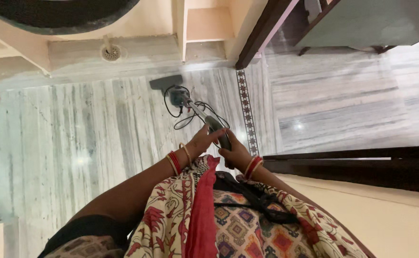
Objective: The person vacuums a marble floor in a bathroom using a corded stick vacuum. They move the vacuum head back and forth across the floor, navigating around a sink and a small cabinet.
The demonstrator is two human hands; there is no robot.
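Head view: the left hand (204,141) and right hand (235,153) are both clenching the vacuum handle (217,129); its head (166,82) is sitting toward twelve o'clock. The loose cord (180,114) is looping beside the wand, likely snagging.

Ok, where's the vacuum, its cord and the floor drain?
vacuum (190,104): head view, on its metal tube above the hands.
cord (170,112): head view, on the black loop left of the tube.
drain (110,53): head view, on the round grate's middle.

Stick vacuum cleaner (190,106): grey handle, metal tube slanting to flat dark floor head on marble, black cord looped alongside
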